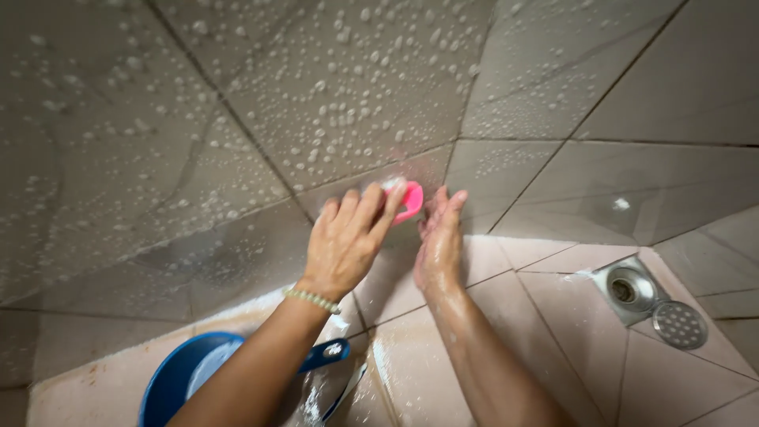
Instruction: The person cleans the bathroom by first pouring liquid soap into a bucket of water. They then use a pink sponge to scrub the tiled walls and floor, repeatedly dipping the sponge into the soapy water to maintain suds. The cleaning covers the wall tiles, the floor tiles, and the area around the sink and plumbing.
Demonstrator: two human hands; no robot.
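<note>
Wet grey tiles [340,87] are beading with droplets. The left hand [345,237] is gripping a pink scrubber [409,199] against them while the right hand [439,241] is lying flat and released. Soapy fingers could be losing that grip, I judge, letting the scrubber slide toward the open drain [627,290]

Grey wet tiled wall [237,119] blocks the far side; blue round plastic basin [178,379] crowds near left. Pink floor tiles [553,316] lie open right, up to the steel floor drain [632,291].
</note>
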